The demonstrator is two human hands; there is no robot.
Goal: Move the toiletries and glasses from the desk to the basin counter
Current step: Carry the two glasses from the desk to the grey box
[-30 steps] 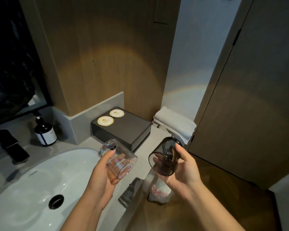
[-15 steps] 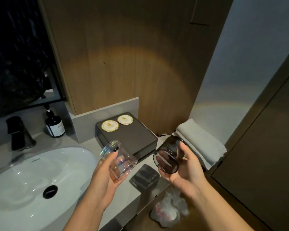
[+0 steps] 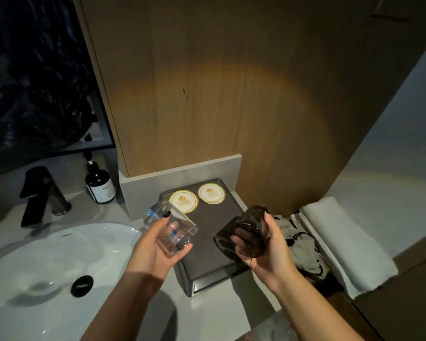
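My left hand (image 3: 153, 244) grips a clear glass (image 3: 170, 230), tilted on its side above the left edge of a dark grey tray (image 3: 207, 247). In my right hand (image 3: 268, 247) is a dark smoked glass (image 3: 246, 232), also tilted, held over the tray's right side. Two round white coasters with gold rims (image 3: 183, 201) (image 3: 211, 193) lie at the tray's far end. The tray rests on the pale basin counter (image 3: 214, 313).
A white basin (image 3: 42, 262) with a black drain lies at the left, with a black tap (image 3: 38, 195) and a dark pump bottle (image 3: 100, 185) behind it. A folded white towel (image 3: 342, 242) sits to the right, a wooden wall panel behind.
The view has moved closer to the counter. Both hands have carried the glasses forward, from in front of the counter to above the dark tray.
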